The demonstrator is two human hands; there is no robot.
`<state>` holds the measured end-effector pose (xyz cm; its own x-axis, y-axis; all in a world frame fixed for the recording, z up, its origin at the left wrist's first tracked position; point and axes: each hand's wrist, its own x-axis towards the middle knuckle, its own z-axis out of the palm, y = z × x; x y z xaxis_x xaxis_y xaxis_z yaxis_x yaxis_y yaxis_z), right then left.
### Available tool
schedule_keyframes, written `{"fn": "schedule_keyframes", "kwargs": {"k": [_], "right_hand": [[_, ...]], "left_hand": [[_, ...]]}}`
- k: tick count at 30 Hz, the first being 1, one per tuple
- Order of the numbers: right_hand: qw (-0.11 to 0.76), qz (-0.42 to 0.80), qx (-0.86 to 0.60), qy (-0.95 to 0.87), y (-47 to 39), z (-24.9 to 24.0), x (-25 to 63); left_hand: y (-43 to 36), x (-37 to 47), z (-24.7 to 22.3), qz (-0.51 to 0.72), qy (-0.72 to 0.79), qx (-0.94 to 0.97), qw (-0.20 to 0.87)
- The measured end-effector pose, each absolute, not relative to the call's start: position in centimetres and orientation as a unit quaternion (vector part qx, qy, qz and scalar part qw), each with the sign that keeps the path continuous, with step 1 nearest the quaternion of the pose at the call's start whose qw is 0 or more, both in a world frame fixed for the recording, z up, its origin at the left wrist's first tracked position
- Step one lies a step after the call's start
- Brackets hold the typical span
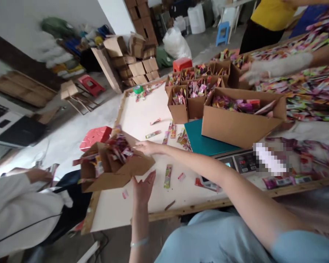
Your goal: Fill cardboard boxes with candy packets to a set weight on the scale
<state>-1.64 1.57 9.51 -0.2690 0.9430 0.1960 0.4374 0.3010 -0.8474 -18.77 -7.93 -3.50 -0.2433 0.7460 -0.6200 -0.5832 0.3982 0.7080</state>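
Spreads left hand (pixel 143 188) just below a tilted cardboard box (pixel 112 179) of colourful packets (pixel 120 147) at the table's (pixel 113 212) left end; reaches right hand (pixel 149 147) to the box's rim, whether pinching or not impossible to tell. Farther right, shows loose sachets (pixel 167 176), teal board (pixel 205 140) and more filled boxes (pixel 235 126), with print too blurred to read.

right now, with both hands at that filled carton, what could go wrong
The carton seems to overhang the edge of the table, so it could tip or drop if the left hand or right hand slips. Packets stick up above its rim and might spill. It could also bump the red stool behind it.
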Motion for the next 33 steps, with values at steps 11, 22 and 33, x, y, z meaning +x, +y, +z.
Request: {"fn": "schedule_keyframes", "kwargs": {"k": [11,22,33], "right_hand": [[0.66,-0.099,-0.559,-0.493,-18.8,11.6,26.6],[0.557,-0.027,-0.769,-0.313,-21.9,-0.4,42.1],[0.611,-0.156,-0.567,-0.53,-13.7,10.8,40.5]], "left_hand": [[-6.3,-7.3,-2.8,0.622,0.486,0.382,0.481],[0.9,1.6,0.8,0.622,0.445,0.379,0.521],[2.0,3.7,2.7,0.621,0.435,0.418,0.501]]}}
